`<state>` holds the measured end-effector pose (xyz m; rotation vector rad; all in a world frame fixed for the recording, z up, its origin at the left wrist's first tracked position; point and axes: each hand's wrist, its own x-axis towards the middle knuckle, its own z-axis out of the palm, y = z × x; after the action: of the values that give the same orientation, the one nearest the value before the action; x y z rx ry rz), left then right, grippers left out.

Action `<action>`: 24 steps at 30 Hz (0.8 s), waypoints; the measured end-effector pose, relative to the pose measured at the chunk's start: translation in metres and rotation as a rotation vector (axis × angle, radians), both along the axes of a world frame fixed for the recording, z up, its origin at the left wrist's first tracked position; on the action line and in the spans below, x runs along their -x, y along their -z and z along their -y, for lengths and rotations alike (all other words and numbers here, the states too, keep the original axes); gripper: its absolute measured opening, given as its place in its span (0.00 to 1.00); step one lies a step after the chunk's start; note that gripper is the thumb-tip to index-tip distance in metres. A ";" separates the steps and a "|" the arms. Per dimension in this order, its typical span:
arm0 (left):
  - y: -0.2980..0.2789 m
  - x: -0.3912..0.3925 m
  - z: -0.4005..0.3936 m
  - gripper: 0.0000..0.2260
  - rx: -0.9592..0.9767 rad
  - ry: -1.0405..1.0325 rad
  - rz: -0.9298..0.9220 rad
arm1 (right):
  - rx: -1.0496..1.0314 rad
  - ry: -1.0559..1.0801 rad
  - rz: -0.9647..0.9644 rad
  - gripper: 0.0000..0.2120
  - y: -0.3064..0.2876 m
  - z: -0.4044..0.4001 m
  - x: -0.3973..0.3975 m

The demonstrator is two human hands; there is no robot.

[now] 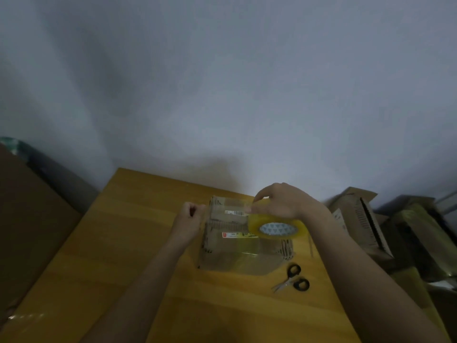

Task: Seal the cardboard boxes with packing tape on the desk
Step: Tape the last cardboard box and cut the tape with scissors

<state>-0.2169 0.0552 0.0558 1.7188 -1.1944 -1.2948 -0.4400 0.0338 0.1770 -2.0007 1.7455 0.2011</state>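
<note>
A worn cardboard box (pixel 230 246) with labels and old clear tape lies on the yellow wooden desk (pixel 123 243). My right hand (pixel 284 201) grips a roll of yellowish clear packing tape (pixel 277 226) above the box's right half. A strip of clear tape (pixel 230 204) stretches left from the roll across the box's far edge. My left hand (pixel 190 215) pinches the free end of that strip just past the box's left side.
Black-handled scissors (pixel 293 279) lie on the desk near the box's front right corner. More cardboard boxes (pixel 358 219) are stacked beside the desk on the right. A large brown carton (pixel 29 219) stands on the left. A grey wall rises behind.
</note>
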 end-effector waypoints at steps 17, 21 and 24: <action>0.015 -0.013 0.000 0.10 -0.051 -0.059 -0.100 | 0.053 0.232 0.344 0.29 0.018 -0.004 0.016; 0.017 -0.014 0.000 0.10 -0.065 -0.065 -0.175 | 0.033 0.239 0.357 0.33 0.020 -0.003 0.017; 0.019 -0.015 -0.001 0.09 -0.073 -0.084 -0.225 | 0.041 0.242 0.349 0.32 0.020 -0.002 0.016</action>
<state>-0.2022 0.0562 0.0372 1.6065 -0.9474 -1.4525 -0.4560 0.0355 0.1571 -1.7064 1.7486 -0.2503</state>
